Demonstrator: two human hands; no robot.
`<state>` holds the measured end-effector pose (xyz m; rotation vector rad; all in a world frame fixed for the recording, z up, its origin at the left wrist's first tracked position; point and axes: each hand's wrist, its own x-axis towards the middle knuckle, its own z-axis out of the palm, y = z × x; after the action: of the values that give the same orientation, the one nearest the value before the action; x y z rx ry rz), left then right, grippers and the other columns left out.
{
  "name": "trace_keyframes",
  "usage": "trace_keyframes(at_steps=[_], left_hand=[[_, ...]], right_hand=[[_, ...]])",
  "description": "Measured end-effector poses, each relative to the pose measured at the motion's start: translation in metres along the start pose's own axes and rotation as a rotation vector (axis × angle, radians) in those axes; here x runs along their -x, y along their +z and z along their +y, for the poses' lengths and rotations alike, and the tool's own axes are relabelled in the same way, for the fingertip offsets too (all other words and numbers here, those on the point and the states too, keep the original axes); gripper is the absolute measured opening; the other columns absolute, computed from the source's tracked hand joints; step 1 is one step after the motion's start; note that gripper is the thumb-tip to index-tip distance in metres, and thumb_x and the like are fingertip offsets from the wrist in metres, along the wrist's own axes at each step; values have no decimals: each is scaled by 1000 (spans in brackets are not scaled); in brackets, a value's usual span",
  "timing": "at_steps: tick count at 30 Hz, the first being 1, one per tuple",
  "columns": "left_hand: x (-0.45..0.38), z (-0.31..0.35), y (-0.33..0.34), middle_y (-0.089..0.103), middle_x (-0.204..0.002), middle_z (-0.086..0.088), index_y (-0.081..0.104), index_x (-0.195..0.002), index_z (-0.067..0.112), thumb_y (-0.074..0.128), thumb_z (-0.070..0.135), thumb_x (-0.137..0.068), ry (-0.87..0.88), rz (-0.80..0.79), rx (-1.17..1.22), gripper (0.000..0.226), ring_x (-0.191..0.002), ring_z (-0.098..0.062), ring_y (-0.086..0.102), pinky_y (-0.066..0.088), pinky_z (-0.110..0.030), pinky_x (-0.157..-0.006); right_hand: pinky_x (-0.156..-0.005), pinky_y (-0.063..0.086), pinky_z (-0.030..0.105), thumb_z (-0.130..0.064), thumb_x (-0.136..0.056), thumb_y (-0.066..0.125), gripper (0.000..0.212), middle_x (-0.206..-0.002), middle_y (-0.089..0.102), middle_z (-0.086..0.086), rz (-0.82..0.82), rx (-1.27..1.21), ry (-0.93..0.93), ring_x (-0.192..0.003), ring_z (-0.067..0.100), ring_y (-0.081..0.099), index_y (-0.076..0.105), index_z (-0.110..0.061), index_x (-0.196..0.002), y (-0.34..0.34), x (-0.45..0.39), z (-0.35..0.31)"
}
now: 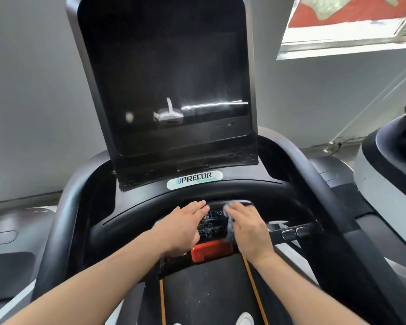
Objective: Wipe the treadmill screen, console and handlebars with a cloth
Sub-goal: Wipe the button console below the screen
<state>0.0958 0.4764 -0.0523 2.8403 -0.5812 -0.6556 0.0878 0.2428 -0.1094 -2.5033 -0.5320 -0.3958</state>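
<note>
Two hands down: right hand (251, 228) flat, fingers (238, 211) pinning limp blue-grey cloth (230, 227) on glossy black console panel (211, 221); left hand (185, 227) flat, empty-fingered. Soft, light, best palmed.

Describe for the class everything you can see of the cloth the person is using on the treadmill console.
Only slivers of the blue-grey cloth show, since the right hand lies flat over it, pressing it onto the small black control panel. A pale blurred edge peeks out beyond the fingertips and a darker, bunched fold runs along the thumb side. It looks soft, maybe microfibre; blur hides its weave and full shape. It sits just above the red stop button. The left hand rests beside it, apart.
</note>
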Motion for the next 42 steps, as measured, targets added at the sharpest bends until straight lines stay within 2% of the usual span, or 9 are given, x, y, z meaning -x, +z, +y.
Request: trace_keyframes(at_steps=[4, 10, 17, 21, 24, 29, 33, 37, 42], left_hand=[[1, 3, 0, -4, -176, 8, 5, -168, 26, 46, 23, -103, 1, -3, 2, 77, -161, -12, -1, 10, -46, -131], [0, 5, -5, -3, -176, 10, 7, -168, 26, 45, 25, -103, -3, -21, 3, 76, -161, -11, 0, 10, -45, -131], [1, 3, -2, -4, -175, 12, 6, -168, 28, 45, 25, -103, -6, -16, 24, 76, -161, -9, 0, 8, -42, -131], [-2, 1, -3, -2, -175, 11, 9, -168, 28, 46, 24, -102, -1, -14, 22, 76, -161, -10, 2, 11, -42, -131], [-3, 1, -2, -1, -175, 12, 10, -168, 28, 46, 23, -100, -6, -11, 29, 77, -161, -8, 3, 11, -41, -130], [-1, 4, -2, -2, -175, 12, 8, -168, 28, 46, 23, -101, -14, -12, 38, 77, -161, -9, 1, 8, -42, -130], [2, 5, -3, -2, -176, 10, 8, -168, 26, 45, 21, -101, -16, -14, 36, 77, -161, -11, 1, 9, -45, -131], [3, 1, -6, 3, -175, 12, 15, -168, 28, 46, 22, -100, -14, 12, 90, 75, -160, -9, 10, 13, -41, -131], [24, -16, -6, 13, -175, 10, 15, -168, 26, 44, 21, -103, -130, 113, 178, 71, -158, -9, 18, 19, -26, -127]], right_hand=[[-86, 52, 25, 6, -86, 73, 41, -129, 60, -18, -107, -39, 86, -92, 14, 57, 74, -14, -122, 8, 85, 8], [-78, 56, 36, -18, -94, 45, 33, -112, 68, -7, -19, 24, 21, -85, 22, 57, 73, -14, -111, -2, -21, 5], [-90, 56, 33, -6, -92, 59, 37, -133, 63, -8, -88, -30, 58, -100, 18, 61, 73, -12, -126, 12, 85, 8], [-79, 54, 35, -4, -89, 60, 27, -113, 64, -10, -71, 14, -33, -85, 19, 53, 71, -16, -111, 1, 19, 14], [-83, 53, 29, -9, -92, 60, 29, -117, 68, -6, 2, 46, 27, -88, 20, 55, 72, -12, -119, -3, -22, 14], [-92, 52, 29, -8, -95, 53, 37, -134, 62, -9, -74, -2, 26, -97, 19, 58, 71, -11, -128, 6, 72, 11], [-82, 55, 32, -10, -89, 51, 37, -118, 64, -15, -131, 3, 17, -88, 17, 58, 74, -18, -116, 1, 45, 18], [-90, 50, 28, 1, -95, 60, 29, -113, 68, -16, 18, -57, 261, -99, 17, 59, 75, -14, -114, -14, -33, 16], [-91, 50, 21, 6, -91, 63, 31, -117, 65, -6, 73, -82, 289, -101, 20, 56, 73, -7, -118, -3, -16, -14]])
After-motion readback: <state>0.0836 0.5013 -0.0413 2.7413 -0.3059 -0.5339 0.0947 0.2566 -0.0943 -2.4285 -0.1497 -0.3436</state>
